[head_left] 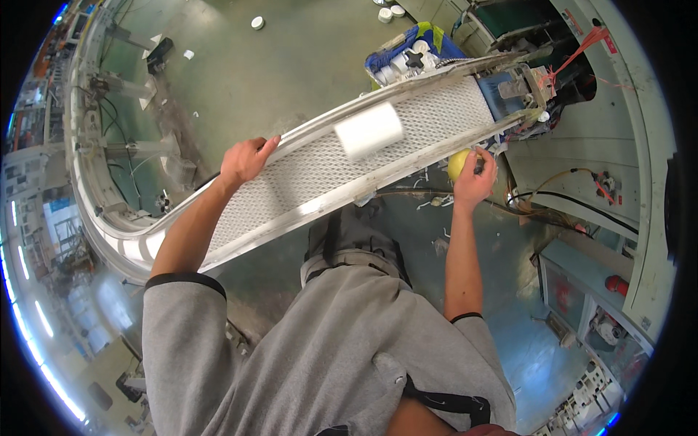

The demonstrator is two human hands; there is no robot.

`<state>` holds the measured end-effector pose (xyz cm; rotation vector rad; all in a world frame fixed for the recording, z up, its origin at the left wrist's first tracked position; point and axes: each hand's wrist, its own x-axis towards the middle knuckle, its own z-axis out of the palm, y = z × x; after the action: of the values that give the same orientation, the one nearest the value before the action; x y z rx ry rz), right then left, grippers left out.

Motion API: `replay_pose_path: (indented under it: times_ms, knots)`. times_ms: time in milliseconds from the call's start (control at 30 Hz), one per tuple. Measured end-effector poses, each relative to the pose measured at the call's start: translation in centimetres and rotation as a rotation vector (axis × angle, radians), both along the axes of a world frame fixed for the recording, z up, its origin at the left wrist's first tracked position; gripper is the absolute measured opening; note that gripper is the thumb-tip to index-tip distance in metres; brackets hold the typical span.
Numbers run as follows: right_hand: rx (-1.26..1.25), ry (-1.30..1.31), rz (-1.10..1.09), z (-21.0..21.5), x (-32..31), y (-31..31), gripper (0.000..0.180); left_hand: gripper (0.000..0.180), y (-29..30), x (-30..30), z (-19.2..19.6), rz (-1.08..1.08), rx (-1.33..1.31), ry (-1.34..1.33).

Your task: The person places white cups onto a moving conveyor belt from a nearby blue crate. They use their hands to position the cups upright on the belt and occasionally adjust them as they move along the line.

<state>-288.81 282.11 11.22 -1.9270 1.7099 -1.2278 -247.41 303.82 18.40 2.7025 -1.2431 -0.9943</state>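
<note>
A white cylindrical roll point(368, 131) lies on the perforated belt of a slanting conveyor point(291, 184). To the left of it, my left hand point(249, 158) grips the conveyor's far rail, its fingers curled over the edge and partly hidden. Beyond the near rail, by the conveyor's right end, my right hand point(475, 179) is closed on a yellow-green round thing point(457, 164). The fingers cover part of that thing, so I cannot tell its kind. Neither hand touches the white roll.
Behind the conveyor stands a blue-lined bin point(418, 55) with white pieces and a black knob. White round pieces point(257, 23) lie on the green floor. At the right, a grey machine cabinet point(574, 167) has cables and orange cords point(578, 51). The conveyor curves away at the left.
</note>
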Motion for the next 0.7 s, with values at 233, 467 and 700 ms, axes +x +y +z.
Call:
replay_pose_path:
  times_ms: [233, 467, 700]
  knots:
    - [0.017, 0.066, -0.004, -1.2, -1.0, -0.8, 0.025, 0.077, -0.1, 0.1, -0.5, -0.024, 0.009, -0.013]
    - [0.057, 0.056, 0.02, -3.3, -1.4, -1.2, 0.024, 0.085, 1.8, 1.5, -1.6, 0.086, 0.09, 0.125]
    - [-0.03, 0.095, -0.003, -4.9, -2.5, -1.8, 0.036, 0.084, 2.5, 2.3, 0.8, 0.002, -0.065, 0.084]
